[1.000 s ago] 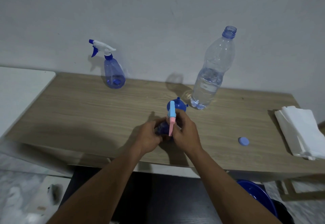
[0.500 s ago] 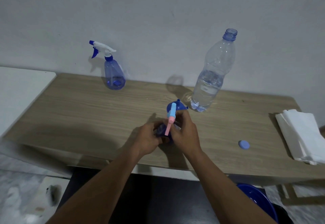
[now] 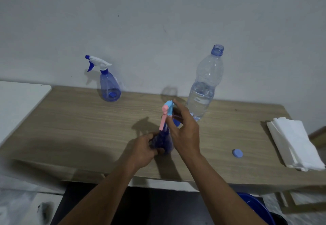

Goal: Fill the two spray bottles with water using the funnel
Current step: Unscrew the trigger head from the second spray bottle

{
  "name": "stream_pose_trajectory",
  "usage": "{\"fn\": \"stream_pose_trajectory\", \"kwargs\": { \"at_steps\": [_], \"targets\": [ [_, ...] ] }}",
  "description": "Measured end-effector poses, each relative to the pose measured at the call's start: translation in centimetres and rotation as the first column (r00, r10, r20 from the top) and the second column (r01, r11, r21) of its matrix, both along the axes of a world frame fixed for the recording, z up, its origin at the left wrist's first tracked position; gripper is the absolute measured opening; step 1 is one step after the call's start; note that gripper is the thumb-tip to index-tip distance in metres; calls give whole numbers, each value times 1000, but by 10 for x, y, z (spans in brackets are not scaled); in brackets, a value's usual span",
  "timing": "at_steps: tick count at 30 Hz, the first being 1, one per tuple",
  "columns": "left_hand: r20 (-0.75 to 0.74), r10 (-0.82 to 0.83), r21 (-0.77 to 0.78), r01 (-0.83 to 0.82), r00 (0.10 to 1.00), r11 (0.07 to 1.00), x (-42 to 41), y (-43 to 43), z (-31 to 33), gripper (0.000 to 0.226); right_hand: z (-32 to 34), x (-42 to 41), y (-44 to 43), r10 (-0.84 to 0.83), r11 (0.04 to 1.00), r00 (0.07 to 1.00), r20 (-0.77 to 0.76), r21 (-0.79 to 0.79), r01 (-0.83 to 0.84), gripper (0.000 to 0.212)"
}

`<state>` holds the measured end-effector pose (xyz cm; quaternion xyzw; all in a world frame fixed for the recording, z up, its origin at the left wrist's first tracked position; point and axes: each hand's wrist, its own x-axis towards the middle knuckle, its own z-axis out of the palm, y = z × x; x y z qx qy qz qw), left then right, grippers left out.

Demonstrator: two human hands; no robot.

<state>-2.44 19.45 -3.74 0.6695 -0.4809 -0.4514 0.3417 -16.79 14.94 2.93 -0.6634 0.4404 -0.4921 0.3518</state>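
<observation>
Your left hand (image 3: 144,151) curls its fingers round the dark spray bottle (image 3: 165,141) at the centre of the table (image 3: 88,127), your right hand (image 3: 185,129) pinches its pink-and-blue sprayer head (image 3: 166,111) just above, with the other spray bottle (image 3: 110,87) at ten o'clock and the water bottle (image 3: 202,90) at one.

Plain greyish-white painted wall (image 3: 158,21) at the back, a bit scuffed with a few dark specks and faint marks, and the light wood-grain surface (image 3: 79,127) sits right up against it, with a pale strip running under its front edge. Just beside its left end there's a white top (image 3: 17,104) with a rounded corner, and lower down the floor (image 3: 15,194) looks like grey-white marbled tile, with a dark patch (image 3: 141,205) under the surface and a bit of wooden frame (image 3: 299,202) bottom right. Light's kinda dim and bluish, with soft shadows lying across the wood and wall.
</observation>
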Motion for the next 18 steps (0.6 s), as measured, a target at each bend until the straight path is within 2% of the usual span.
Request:
{"fn": "stream_pose_trajectory", "kwargs": {
  "at_steps": [3,5,9,11,13,16,18],
  "targets": [
    [-9,2,15,-2,1000,1000,-1,1,4,64,32,-8,-7,-36,998,998,50,-46,38,46],
    [-11,16,15,-16,1000,1000,0,2,2,59,50,-17,-13,-80,996,996,28,-45,81,47],
    [-28,-14,13,14,1000,1000,6,0,-7,60,60,-41,-22,-187,982,974,-127,-44,183,47],
    [-27,3,12,-3,1000,1000,5,0,-7,63,52,-52,-28,-198,979,945,-262,-2,204,45],
    [-24,15,9,-15,1000,1000,1,0,-1,65,34,-62,-31,-171,973,882,-440,66,221,38],
    [-2,-2,17,2,1000,1000,0,-1,-1,66,-1,-68,-29,-79,956,726,-683,155,249,32],
    [11,4,11,-4,1000,1000,2,0,-3,66,-24,-67,-23,-18,942,632,-775,199,270,32]
  ]
}}
